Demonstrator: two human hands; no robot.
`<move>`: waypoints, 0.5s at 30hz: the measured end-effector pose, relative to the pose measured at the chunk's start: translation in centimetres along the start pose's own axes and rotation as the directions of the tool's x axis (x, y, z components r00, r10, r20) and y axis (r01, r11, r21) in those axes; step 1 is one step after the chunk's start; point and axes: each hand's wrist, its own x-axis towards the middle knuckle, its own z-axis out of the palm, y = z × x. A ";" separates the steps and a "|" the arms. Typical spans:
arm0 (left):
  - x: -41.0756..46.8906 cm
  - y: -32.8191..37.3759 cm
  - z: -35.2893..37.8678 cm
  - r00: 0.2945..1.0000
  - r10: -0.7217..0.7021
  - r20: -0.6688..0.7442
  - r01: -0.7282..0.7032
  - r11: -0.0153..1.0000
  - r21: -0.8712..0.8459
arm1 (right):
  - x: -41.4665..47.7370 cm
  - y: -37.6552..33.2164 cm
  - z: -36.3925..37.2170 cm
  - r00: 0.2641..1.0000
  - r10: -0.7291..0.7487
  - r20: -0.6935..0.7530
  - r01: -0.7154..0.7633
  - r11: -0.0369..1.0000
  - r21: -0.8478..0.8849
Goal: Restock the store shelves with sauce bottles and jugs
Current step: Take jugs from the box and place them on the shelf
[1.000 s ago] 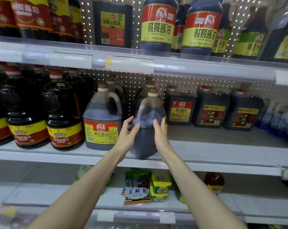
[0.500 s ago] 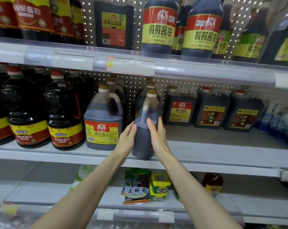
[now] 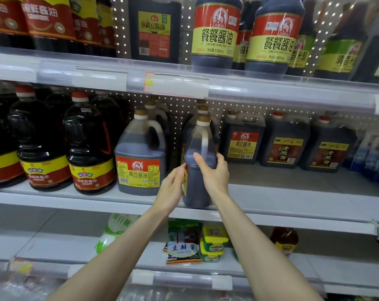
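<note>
Soy sauce jug [image 3: 197, 192] upright on shelf [image 3: 293, 198], handle facing viewer, left hand [image 3: 171, 187] and right hand [image 3: 214, 177] gripping its sides

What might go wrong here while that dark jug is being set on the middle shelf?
1. The jug stands close to the front edge of the middle shelf. If the right hand and left hand let go now, it might tip forward and fall.
2. Its label faces sideways, toward the neighbouring jug. Turning it in that narrow gap could knock the neighbour.
</note>
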 end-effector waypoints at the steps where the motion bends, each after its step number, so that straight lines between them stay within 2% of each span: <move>1: 0.2 0.2 -0.1 1.000 -0.001 -0.012 0.001 1.000 0.001 | 0.1 0.2 -0.1 1.000 -0.013 -0.008 0.013 1.000 -0.020; 6: 1.7 0.8 0.0 0.999 0.013 -0.037 -0.013 1.000 0.010 | 1.0 1.1 -1.1 0.999 -0.031 0.008 0.031 0.999 -0.037; 15: 5.9 1.8 0.2 0.999 -0.004 0.034 0.005 1.000 -0.017 | 3.5 1.5 -2.9 0.974 0.053 0.221 -0.065 0.997 0.046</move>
